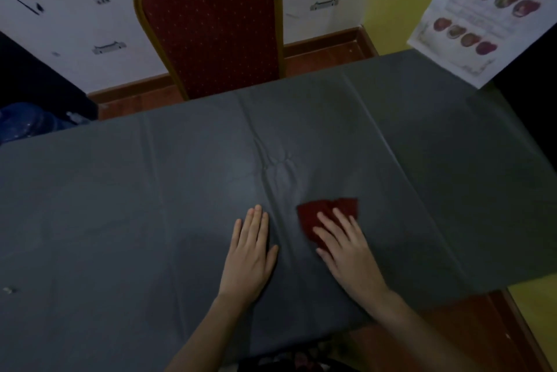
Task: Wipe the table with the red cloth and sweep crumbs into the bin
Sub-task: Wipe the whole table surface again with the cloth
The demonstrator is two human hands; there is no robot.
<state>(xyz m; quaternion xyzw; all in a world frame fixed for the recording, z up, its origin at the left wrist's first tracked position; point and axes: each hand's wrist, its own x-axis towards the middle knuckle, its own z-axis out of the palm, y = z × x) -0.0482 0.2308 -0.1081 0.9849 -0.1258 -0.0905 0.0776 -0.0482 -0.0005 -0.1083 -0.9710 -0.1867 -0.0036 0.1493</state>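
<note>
A small folded red cloth (319, 213) lies on the grey-covered table (150, 191), a little right of centre near the front. My right hand (346, 251) lies flat on the cloth's near part, fingers straight and spread, pressing it onto the table. My left hand (251, 248) rests flat on the bare tablecloth just left of the cloth, fingers straight and together, not touching it. A few pale crumbs (9, 290) sit at the table's far left edge. No bin is visible.
A red upholstered chair (211, 28) with a gold frame stands behind the table's far edge. A food poster (482, 10) hangs at the right. Bluish water bottles (27, 121) sit on the floor at the left. The tablecloth is creased near the middle.
</note>
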